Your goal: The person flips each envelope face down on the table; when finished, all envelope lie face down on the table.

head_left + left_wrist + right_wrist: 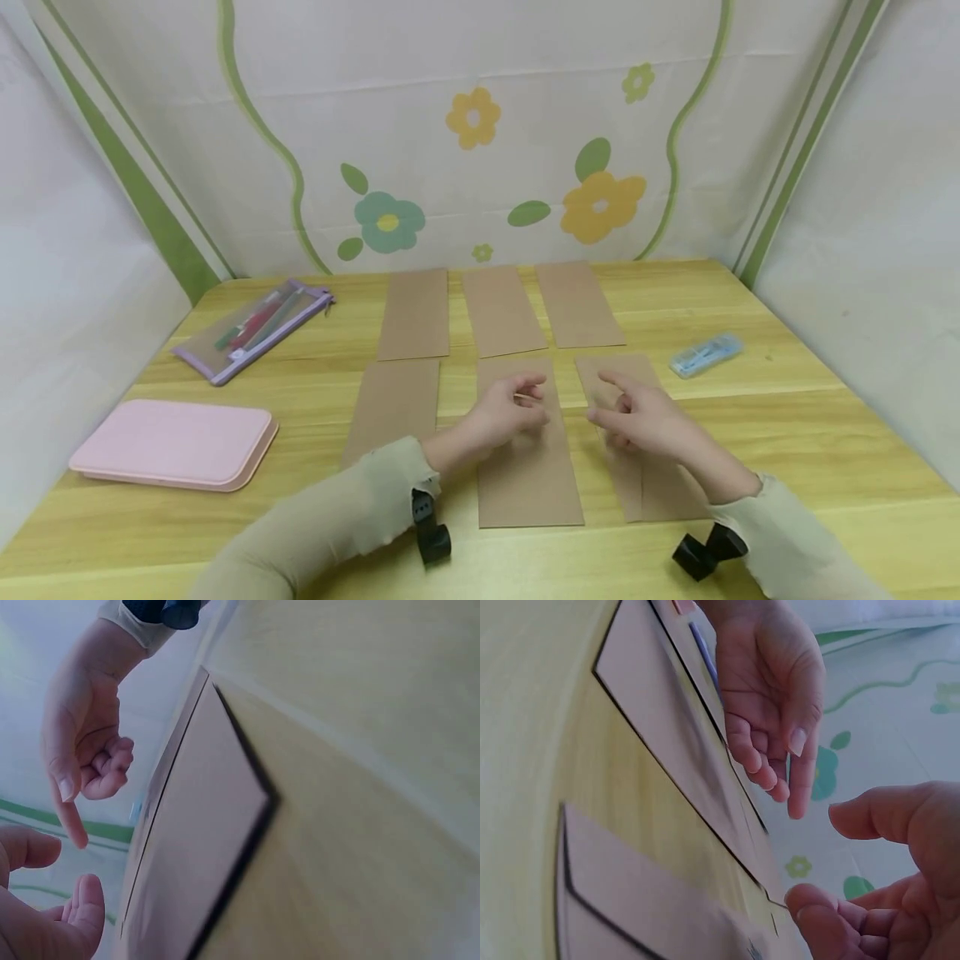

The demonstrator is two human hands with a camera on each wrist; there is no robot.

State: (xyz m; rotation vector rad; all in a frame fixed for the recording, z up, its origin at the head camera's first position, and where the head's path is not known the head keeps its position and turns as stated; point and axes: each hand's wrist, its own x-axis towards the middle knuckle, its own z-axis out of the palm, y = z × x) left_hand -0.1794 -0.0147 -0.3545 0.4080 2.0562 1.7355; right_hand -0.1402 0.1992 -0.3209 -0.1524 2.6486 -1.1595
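Observation:
My left hand (508, 412) hovers over the middle near brown card piece (528, 492), fingers loosely bent and holding nothing. Just above the right near brown card piece (675, 492) is my right hand (651, 421), also empty, its index finger extended. That right piece shows a lengthwise edge, like a fold or a second layer; in the right wrist view a flap (622, 877) stands a little raised on it. The left wrist view shows both hands apart, with the right hand (86, 727) facing the left hand (45, 915). A third near piece (393, 404) lies partly behind my left forearm.
Three more brown pieces, left (415, 315), middle (506, 311) and right (580, 305), form a back row. At left are a purple-edged pencil pouch (210, 343) and a pink case (176, 442). A small light-blue plastic item (705, 356) lies at right. A flowered cloth (300, 75) hangs behind.

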